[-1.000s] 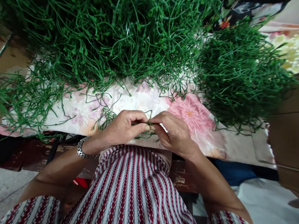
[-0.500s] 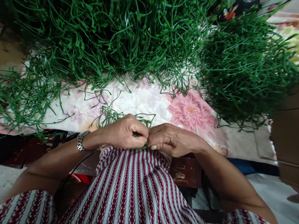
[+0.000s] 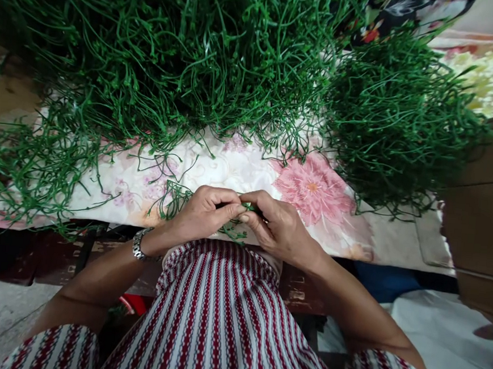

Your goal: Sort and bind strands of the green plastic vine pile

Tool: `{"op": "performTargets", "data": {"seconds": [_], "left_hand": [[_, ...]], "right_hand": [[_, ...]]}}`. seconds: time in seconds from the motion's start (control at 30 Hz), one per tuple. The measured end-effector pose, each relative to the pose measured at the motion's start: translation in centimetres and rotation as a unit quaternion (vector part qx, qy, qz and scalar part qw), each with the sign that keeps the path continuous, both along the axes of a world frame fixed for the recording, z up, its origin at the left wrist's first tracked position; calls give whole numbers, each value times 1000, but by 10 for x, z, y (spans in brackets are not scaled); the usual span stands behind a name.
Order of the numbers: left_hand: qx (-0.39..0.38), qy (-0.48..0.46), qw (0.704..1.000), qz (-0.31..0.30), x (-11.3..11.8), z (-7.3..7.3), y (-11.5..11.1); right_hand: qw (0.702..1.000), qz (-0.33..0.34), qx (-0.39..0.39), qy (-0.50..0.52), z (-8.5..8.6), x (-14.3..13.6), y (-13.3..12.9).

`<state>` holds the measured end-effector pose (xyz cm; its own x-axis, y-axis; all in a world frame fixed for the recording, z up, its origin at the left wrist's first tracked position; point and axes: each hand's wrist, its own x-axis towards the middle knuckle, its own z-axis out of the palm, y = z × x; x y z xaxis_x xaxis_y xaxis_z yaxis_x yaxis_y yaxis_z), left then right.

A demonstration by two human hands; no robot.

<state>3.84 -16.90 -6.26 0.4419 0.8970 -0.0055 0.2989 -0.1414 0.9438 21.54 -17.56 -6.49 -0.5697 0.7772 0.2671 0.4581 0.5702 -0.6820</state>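
Observation:
My left hand (image 3: 208, 210) and my right hand (image 3: 275, 224) meet at the table's near edge, fingertips touching. Both pinch a thin green plastic stem (image 3: 249, 206), of which only a short piece shows between the fingers. The rest of it is hidden by my hands. A few more green stems (image 3: 175, 196) lie on the cloth beside and behind my left hand, and some green tips (image 3: 234, 233) show just below my fingers. My left wrist wears a metal watch (image 3: 139, 243).
A big heap of green artificial stems (image 3: 188, 60) covers the table's far side. Another pile (image 3: 400, 122) stands at right, a smaller scatter (image 3: 43, 168) at left. Beneath lies a floral tablecloth (image 3: 214, 165). Pale yellow flowers (image 3: 489, 78) and a cardboard box (image 3: 481, 237) are at far right.
My hands have turned from closed fists with knuckles up to a fingertip pinch, thumbs now showing. A bit of green now shows between them. The heaps have stayed in place.

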Motion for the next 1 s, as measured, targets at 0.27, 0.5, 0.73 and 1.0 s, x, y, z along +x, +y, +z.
{"op": "performTargets", "data": {"seconds": [0.27, 0.5, 0.73, 1.0], "left_hand": [[92, 55, 969, -223, -15, 10, 14], [3, -8, 989, -146, -11, 11, 18], [59, 13, 995, 76, 7, 6, 13], [30, -71, 983, 166, 14, 4, 2]], "right_hand": [[981, 135, -139, 22, 5, 13, 9], [933, 168, -259, 185, -1, 20, 19], [981, -66, -113, 146, 8, 8, 16], [983, -76, -104, 134, -1, -6, 5]]}}
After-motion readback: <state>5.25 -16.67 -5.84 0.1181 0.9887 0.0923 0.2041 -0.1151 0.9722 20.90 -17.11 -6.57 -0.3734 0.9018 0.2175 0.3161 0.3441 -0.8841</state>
